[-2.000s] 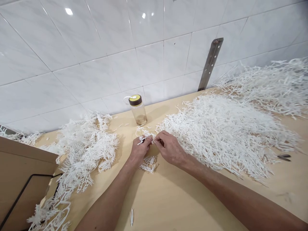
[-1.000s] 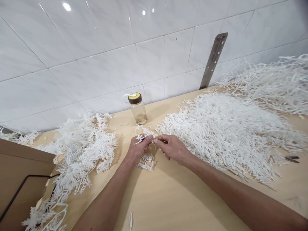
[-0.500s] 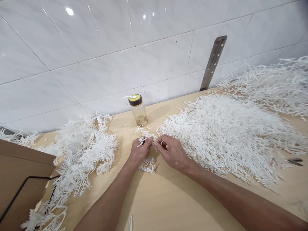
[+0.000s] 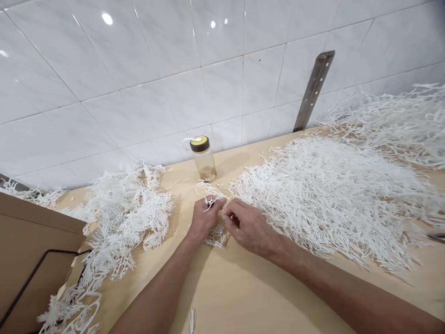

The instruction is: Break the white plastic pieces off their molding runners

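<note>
My left hand is closed around a small branching bunch of white strands, whose tips stick up past the thumb. Close against it, my right hand pinches with thumb and forefinger; whatever sits between those fingertips is too small to make out. Beneath the left hand lies a little clump of white strands on the wooden table. To the right of my right hand spreads a wide pile of thin white strands. A looser, tangled heap of white strands lies left of my left hand.
A clear bottle with a black and yellow lid stands behind the hands. At left is a cardboard box with a black bent rod. A metal bracket leans by the tiled wall. A dark metal tool shows at the right edge.
The whole view has shifted slightly, with things now a little further right. Both hands stay together at the strands, the fingertips a little closer.
</note>
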Demonstrator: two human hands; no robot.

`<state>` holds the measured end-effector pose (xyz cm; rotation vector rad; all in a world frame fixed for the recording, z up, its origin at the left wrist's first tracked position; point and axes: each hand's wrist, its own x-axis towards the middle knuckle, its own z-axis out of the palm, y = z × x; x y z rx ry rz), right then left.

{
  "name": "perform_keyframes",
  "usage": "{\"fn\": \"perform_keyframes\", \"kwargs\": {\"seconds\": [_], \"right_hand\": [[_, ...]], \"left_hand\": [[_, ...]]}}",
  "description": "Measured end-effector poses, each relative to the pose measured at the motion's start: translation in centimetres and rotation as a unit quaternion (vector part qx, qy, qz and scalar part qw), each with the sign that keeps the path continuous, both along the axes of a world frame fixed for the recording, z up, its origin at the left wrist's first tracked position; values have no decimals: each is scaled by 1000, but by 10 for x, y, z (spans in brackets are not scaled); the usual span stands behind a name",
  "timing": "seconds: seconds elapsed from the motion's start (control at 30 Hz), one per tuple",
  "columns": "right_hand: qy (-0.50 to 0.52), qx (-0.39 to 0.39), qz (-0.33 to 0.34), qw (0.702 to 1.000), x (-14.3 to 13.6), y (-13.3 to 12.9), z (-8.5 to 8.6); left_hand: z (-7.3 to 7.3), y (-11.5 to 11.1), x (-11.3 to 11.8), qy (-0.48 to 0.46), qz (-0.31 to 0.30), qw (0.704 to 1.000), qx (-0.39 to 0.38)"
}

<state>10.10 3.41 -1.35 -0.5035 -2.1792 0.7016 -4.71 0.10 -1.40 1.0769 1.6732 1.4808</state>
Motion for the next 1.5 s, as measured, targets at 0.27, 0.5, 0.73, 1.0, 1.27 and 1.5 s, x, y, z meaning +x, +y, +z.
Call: {"fn": "perform_keyframes", "kwargs": {"seconds": [0.27, 0.5, 0.73, 1.0, 1.27, 1.5], "right_hand": [[-68, 37, -191, 979, 19, 45, -2], [-67, -10, -110, 992, 18, 30, 5], [-35, -33, 47, 998, -4, 18, -30], [102, -20, -105, 989, 8, 41, -13], [7, -238, -7, 971, 7, 24, -4], [-70, -306, 67, 947, 5, 14, 6]], "left_hand": [[6, -4, 4, -53, -27, 998, -2], [15, -2, -4, -121, 12, 991, 51], [15, 3, -18, -164, 50, 982, 74], [22, 4, -11, -221, 17, 975, 33], [20, 5, -6, -319, 6, 945, 76], [14, 3, 1, -307, 15, 946, 99]]}}
